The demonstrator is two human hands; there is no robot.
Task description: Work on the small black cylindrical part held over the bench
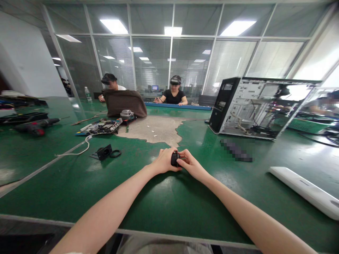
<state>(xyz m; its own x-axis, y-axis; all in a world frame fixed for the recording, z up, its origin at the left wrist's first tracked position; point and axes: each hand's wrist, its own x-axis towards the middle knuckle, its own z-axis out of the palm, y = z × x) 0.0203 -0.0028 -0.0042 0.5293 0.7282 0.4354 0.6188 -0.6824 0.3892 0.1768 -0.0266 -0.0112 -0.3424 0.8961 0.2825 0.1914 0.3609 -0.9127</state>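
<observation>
Near the middle of the green table, a small black rounded part (174,159) sits between my two hands; its exact kind does not show. My left hand (164,160) wraps round it from the left, fingers closed. From the right, my right hand (188,163) pinches its edge between thumb and fingers. Parts of the object are hidden behind the fingers. To the left lies a small black camera-like module (105,152) with a black ring (116,153) beside it.
An opened computer case (225,106) stands at right. A white elongated device (304,190) and a blurred dark item (236,151) lie at right. Left are a circuit board (102,126), a white cable (86,143) and a drill (37,126). Two people (175,95) sit across the table.
</observation>
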